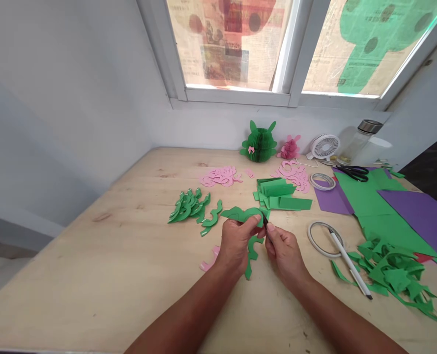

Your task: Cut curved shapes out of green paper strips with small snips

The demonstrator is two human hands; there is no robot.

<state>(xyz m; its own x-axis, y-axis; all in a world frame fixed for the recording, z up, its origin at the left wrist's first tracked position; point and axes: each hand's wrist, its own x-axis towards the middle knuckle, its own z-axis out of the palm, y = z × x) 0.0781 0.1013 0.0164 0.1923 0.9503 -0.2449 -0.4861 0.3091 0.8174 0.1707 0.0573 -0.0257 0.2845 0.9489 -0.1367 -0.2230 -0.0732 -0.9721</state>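
My left hand [236, 241] pinches a green paper cutout [240, 213] with wavy edges, held just above the table. Closed around black scissors [265, 219], my right hand [285, 250] meets the paper's right end; the fingers hide most of the scissors. Beneath my hands lies another curved green cutout [252, 260]. A pink paper piece [210, 259] is partly covered by my left wrist. To the left are a single green cutout [213, 220] and a heap of similar green cutouts [189, 205] with pale strips on them. Folded green paper strips [280, 194] lie just beyond my hands.
Pink cutouts [221, 176] lie farther back, near a green honeycomb paper figure [260, 145] and a small fan [325, 146]. On the right are tape rolls [322, 182], a white pen [351, 265], green scraps [395, 273], coloured sheets [373, 199] and black-handled scissors [353, 172].
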